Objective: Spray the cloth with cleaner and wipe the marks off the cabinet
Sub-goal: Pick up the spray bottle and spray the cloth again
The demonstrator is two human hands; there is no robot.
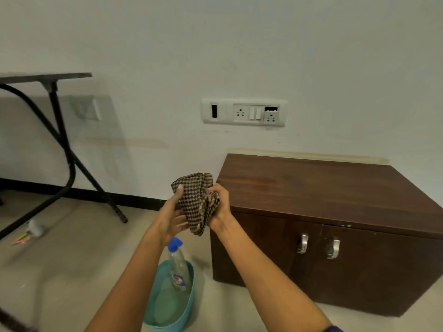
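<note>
A dark, thin-topped folding table (45, 77) on black tubular metal legs (67, 149) stands at the floor's far left edge, against the white wall. Blurred white, pink and yellow litter (31, 232) lies beneath it. A white switch-and-socket panel (244, 112) is mounted mid-wall, above the black skirting strip (134, 198). A teal plastic basin (167, 307) sits on the near floor.

Between our fingers (215, 190) we held a checked cloth (196, 202), a coarse woven fabric, matt and rumpled. Just right of the fingers, the cabinet (323, 200) showed dark wood grain with a soft sheen on its smooth top, and its handles (303, 243) were brushed metal. Below the fingers, the spray bottle (177, 264) was clear glossy plastic with a blue plastic head, standing in a smooth teal plastic basin (191, 291). Above them, the switch plate (244, 113) was glossy white plastic.
</note>
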